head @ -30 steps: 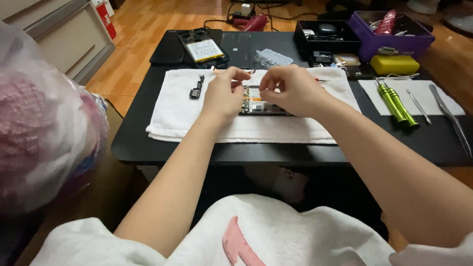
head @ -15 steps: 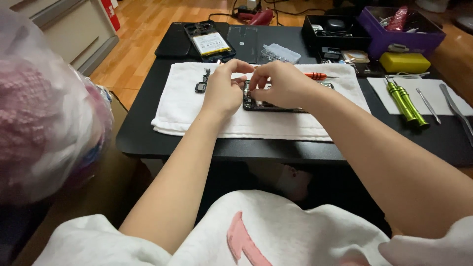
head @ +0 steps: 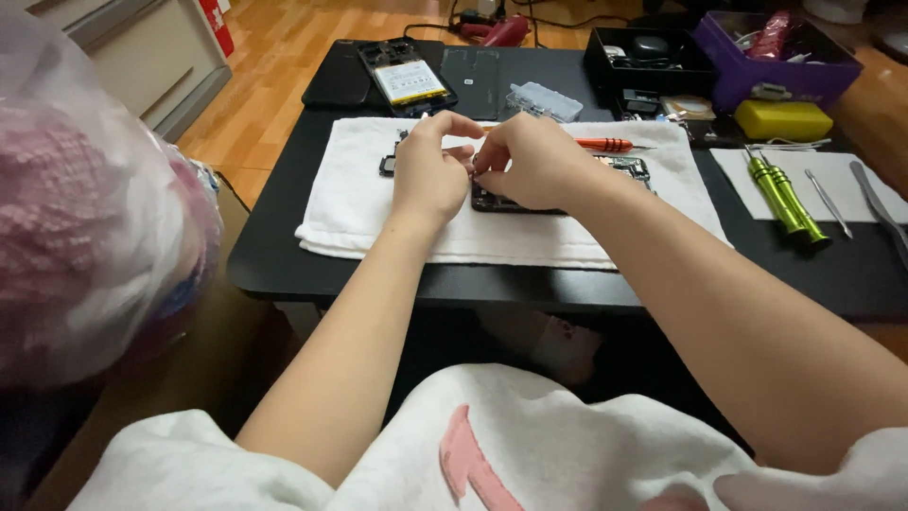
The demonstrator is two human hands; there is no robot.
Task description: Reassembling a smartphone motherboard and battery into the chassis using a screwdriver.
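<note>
Here, opened phone (head: 619, 168) on white towel (head: 350, 203), beneath both hands, left hand (head: 430, 170), right hand (head: 530, 161), fingertips pinched together

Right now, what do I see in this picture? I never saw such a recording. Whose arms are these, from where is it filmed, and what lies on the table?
It is filmed by a camera worn on a person's head, looking down, so the arms are that person's own. The left hand and right hand meet over an opened phone on a white towel on a black table. Their fingertips pinch something too small to make out. A red screwdriver lies behind the hands. At the right lie two green screwdrivers, a yellow block and a purple box. Further back lies another opened phone.
</note>
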